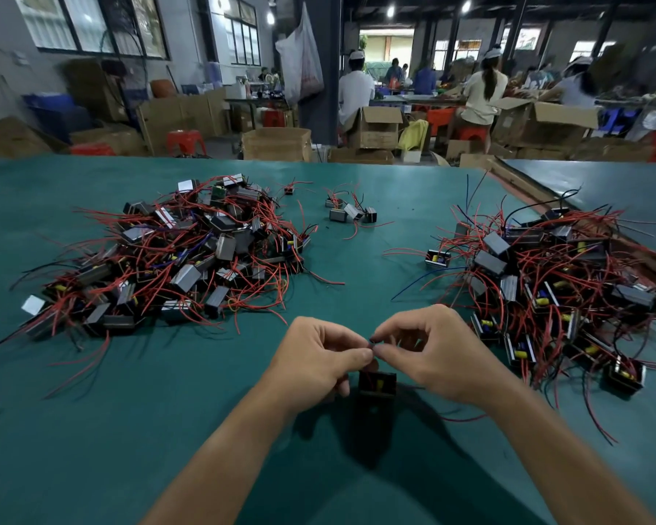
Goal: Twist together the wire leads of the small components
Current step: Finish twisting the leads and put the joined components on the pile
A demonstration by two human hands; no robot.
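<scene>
A small black box component [377, 383] with a yellow part inside hangs just below my two hands, above the green table [129, 411]. My left hand [315, 358] and my right hand [432, 354] meet fingertip to fingertip over it. Both pinch the component's thin dark wire leads [372, 343] between thumb and forefinger. A red lead trails off under my right wrist. Most of the leads are hidden by my fingers.
A big pile of components with red leads [175, 255] lies at the left, another pile [553, 282] at the right. A few loose components [351, 212] sit further back in the middle. Cardboard boxes, red stools and seated people fill the room beyond the table's far edge.
</scene>
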